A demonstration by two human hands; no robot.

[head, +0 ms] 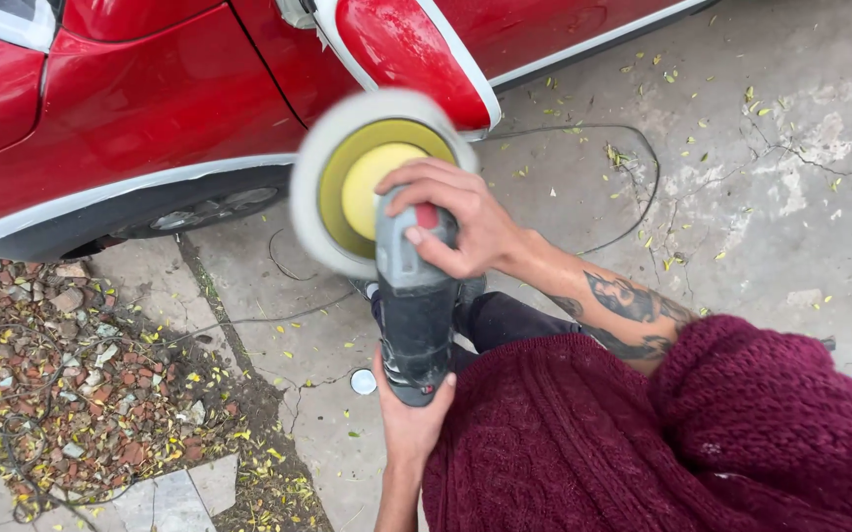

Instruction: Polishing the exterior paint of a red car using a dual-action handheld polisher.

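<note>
A grey electric polisher (414, 325) points away from me toward a red car (150, 108). Its round white-rimmed yellow pad (367, 177) is blurred and sits close to the car's lower body, by the white trim. My right hand (455, 222), with a tattooed forearm, is wrapped over the polisher's head just behind the pad. From below, my left hand (411, 414) grips the rear end of the tool's body. Dark red knitted sleeves (643, 433) fill the lower right.
The car's wheel arch and tyre (199, 209) are at left. A thin black cable (633, 167) loops over the cracked concrete. A patch of stones, leaves and wires (71, 384) lies lower left. A small white cap (363, 381) rests on the ground.
</note>
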